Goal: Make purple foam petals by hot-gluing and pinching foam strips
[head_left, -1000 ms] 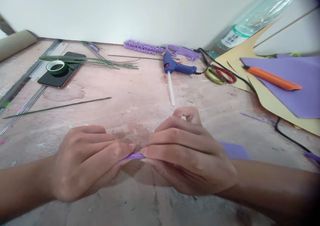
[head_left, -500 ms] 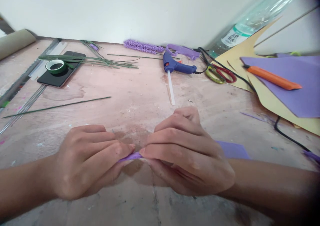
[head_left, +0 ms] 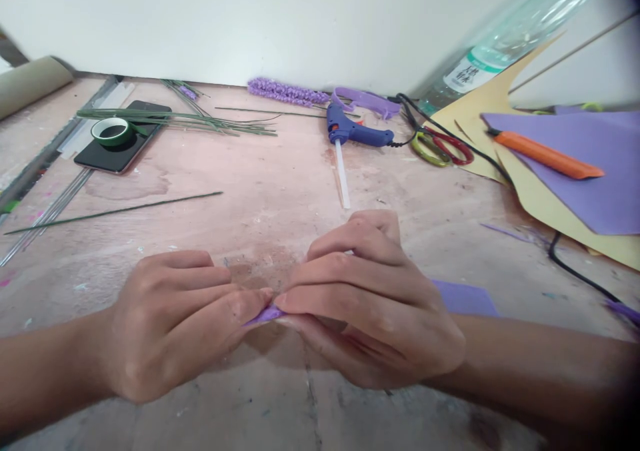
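Observation:
Low over the worn wooden table [head_left: 280,184], my left hand [head_left: 170,321] and my right hand [head_left: 370,304] meet fingertip to fingertip. Both are closed in a pinch on a small purple foam strip [head_left: 267,314], of which only a short piece shows between them. Behind my right hand lies a purple foam piece [head_left: 465,298], flat on the table and partly hidden by my wrist. A white glue stick juts from the blue glue gun [head_left: 353,132] just beyond my right hand.
A phone [head_left: 123,148] with a green tape roll [head_left: 111,131] on it lies at the left, beside green wire stems [head_left: 175,121]. A single green wire [head_left: 115,212] lies nearer. Scissors [head_left: 443,148], purple and yellow foam sheets [head_left: 575,171], an orange cutter [head_left: 547,156], a black cable and a plastic bottle [head_left: 505,41] crowd the right.
My two hands have closed slightly on the purple strip; the visible piece between the fingertips is shorter. Nothing else has moved.

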Demonstrator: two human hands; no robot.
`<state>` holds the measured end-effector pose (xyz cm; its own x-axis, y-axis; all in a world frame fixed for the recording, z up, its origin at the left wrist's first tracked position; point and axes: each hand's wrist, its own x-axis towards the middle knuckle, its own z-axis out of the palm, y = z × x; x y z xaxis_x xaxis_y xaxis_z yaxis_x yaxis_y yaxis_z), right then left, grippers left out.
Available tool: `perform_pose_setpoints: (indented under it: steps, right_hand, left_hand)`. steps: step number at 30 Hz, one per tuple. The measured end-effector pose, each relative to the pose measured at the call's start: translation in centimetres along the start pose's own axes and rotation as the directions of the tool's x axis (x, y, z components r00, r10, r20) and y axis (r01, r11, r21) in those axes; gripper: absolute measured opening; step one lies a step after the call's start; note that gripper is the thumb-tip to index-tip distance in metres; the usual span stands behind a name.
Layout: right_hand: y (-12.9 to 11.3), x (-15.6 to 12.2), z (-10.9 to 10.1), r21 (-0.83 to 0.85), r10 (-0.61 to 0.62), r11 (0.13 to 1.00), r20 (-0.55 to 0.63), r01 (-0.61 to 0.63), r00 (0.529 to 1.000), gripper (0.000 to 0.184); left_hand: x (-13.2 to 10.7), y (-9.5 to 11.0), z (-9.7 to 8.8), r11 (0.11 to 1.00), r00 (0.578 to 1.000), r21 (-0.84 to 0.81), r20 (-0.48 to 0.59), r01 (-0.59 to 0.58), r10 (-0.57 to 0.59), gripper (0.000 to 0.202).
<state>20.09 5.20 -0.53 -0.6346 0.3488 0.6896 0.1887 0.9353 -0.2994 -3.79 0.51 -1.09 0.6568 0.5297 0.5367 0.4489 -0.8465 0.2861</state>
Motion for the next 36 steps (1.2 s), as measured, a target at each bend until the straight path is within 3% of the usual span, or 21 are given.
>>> perform_pose_setpoints:
  steps: [3,13,19,28,36]
  right_hand:
    - [0.01,-0.16,-0.04,0.003,-0.004,1.000,-0.009,0.004,1.000,0.006]
    - [-0.13,0.19,0.29,0.019,0.060,0.998,-0.050,-0.059,0.997,0.010]
    - [-0.21,0.08,0.30,0.011,0.013,1.000,-0.036,-0.013,0.999,0.010]
    - [-0.18,0.20,0.28,0.023,0.016,1.000,-0.007,-0.015,1.000,0.005]
    - [-0.02,0.31,0.24,0.038,0.019,0.999,-0.032,-0.018,0.999,0.013]
  left_hand:
    - [0.08,-0.07,0.15,0.999,0.999,-0.020,0.021,-0.026,0.027,0.007]
    - [0.12,-0.27,-0.12,0.999,0.999,-0.028,0.011,-0.042,0.043,0.014]
    - [-0.05,-0.41,0.14,0.996,0.997,-0.041,-0.013,-0.076,0.075,0.010]
    - [-0.28,-0.46,0.49,0.998,0.998,0.001,-0.014,-0.055,0.055,0.013]
    - [-0.19,-0.51,0.43,0.999,1.000,0.034,0.011,-0.030,0.029,0.009]
